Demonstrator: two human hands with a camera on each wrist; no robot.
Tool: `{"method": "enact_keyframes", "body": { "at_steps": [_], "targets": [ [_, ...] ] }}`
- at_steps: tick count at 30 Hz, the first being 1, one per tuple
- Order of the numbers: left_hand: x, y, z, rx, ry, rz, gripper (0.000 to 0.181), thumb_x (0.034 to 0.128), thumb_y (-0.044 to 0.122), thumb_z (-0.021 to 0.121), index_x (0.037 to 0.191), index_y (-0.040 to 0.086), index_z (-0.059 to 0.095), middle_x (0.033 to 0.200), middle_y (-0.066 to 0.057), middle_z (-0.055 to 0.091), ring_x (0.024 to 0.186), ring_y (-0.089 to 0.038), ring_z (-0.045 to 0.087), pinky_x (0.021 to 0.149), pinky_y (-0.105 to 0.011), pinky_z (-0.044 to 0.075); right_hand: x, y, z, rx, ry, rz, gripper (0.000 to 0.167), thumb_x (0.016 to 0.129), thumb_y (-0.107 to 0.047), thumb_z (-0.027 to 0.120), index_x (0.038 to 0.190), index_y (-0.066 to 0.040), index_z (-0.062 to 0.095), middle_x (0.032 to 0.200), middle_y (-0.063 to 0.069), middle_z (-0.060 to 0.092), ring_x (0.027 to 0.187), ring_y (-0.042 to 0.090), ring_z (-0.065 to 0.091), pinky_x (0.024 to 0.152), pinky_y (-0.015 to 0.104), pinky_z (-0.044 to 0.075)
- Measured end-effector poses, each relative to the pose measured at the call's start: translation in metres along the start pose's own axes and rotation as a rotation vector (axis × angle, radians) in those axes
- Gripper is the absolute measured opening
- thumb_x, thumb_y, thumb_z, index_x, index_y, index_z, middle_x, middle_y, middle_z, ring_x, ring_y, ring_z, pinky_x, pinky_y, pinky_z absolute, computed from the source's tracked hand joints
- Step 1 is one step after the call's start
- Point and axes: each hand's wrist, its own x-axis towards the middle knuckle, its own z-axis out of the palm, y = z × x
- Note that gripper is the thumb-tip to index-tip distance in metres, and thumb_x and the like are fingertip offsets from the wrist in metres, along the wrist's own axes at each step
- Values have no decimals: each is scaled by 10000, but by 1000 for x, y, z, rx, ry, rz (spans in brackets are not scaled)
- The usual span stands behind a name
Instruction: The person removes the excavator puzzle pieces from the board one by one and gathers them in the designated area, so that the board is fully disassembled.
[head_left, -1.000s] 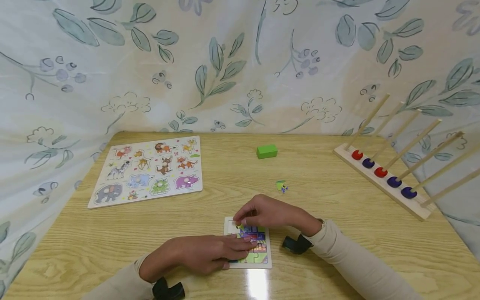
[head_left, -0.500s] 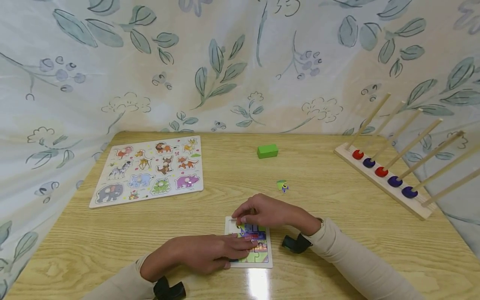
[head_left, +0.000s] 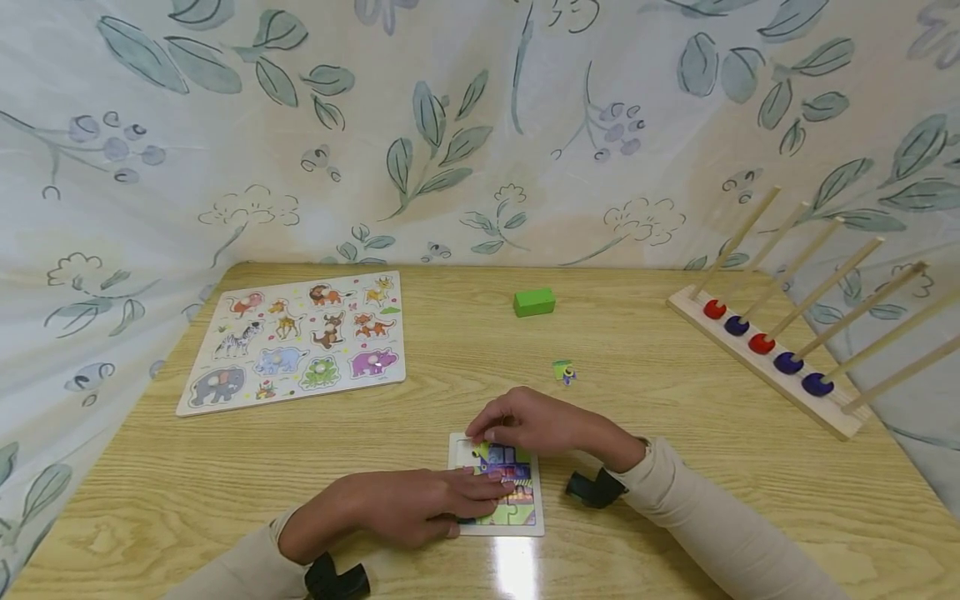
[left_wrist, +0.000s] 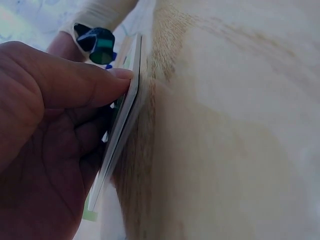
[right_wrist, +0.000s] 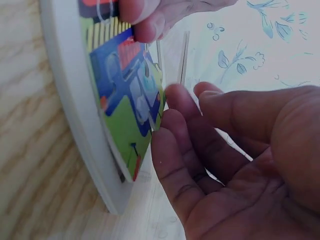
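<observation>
A small jigsaw puzzle in a white-rimmed tray lies before me, mostly filled with colourful pieces; its upper left corner shows bare white. My left hand rests on it with fingers straight across the pieces, and in the left wrist view the thumb touches the tray's edge. Over the top of the puzzle is my right hand. Its fingertips touch the pieces in the right wrist view, with the thumb apart from them. A loose puzzle piece lies beyond that hand.
At the left lies an animal peg puzzle board. A green block sits toward the back. On the right stands a wooden rack of upright rods with red and blue rings. A floral cloth hangs behind the table.
My right thumb and fingertips have shifted slightly upward at the puzzle's top left, showing more of the pieces there. The left hand stays in place.
</observation>
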Motion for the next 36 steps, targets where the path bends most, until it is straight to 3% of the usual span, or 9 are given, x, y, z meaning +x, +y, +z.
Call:
{"method": "enact_keyframes", "body": {
  "at_steps": [7,24,36],
  "targets": [
    [0,-1,1,-16,7,0,533,970,12,518,1485,31,381,1567,-83,279,1433,-214,230,1139,-319,245,-1,0,-1,-3,28,39,226,961,24,559,1138,-19,693,1059,27,698,988,116,635,837,252,519],
    [-2,-2,1,-26,9,6,526,977,11,507,1486,26,375,1566,-88,280,1432,-210,235,1139,-324,249,-1,0,0,52,15,42,239,949,44,568,1153,-16,678,1021,17,679,935,131,617,827,285,523],
    [-1,-2,2,-34,10,9,538,974,-10,498,1493,31,363,1571,-79,269,1435,-207,224,1139,-322,249,-4,-1,-3,53,-38,61,162,939,22,602,1033,-18,728,970,-7,710,876,74,646,779,243,539]
  ]
}}
